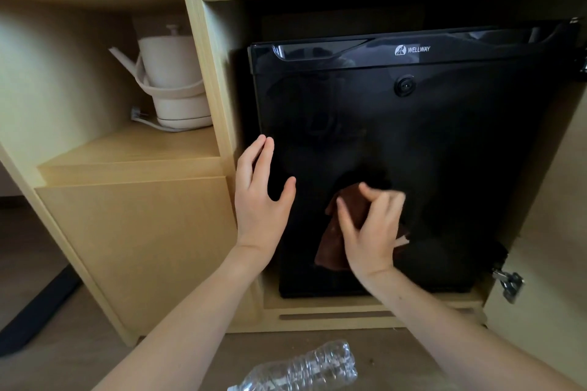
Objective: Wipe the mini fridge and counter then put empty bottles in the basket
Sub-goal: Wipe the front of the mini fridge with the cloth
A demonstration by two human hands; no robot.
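The right grip [370,232] pinches a brown cloth [330,249] against the door of the black mini fridge [444,152]. The left grip [260,200], released with straight fingers, is at the door edge to its left. The pinch looks loose, so the cloth may slip down. An empty plastic bottle [301,368] on the floor below both grips could be knocked away.

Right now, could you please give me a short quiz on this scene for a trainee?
1. True or false: the right hand holds a brown cloth in front of the mini fridge.
2. Where does the white kettle stand? A: on the shelf left of the fridge. B: on top of the fridge. C: inside the fridge.
3. Fill in: the clear plastic bottle lies on the ____.
Key: 1 true; 2 A; 3 floor.
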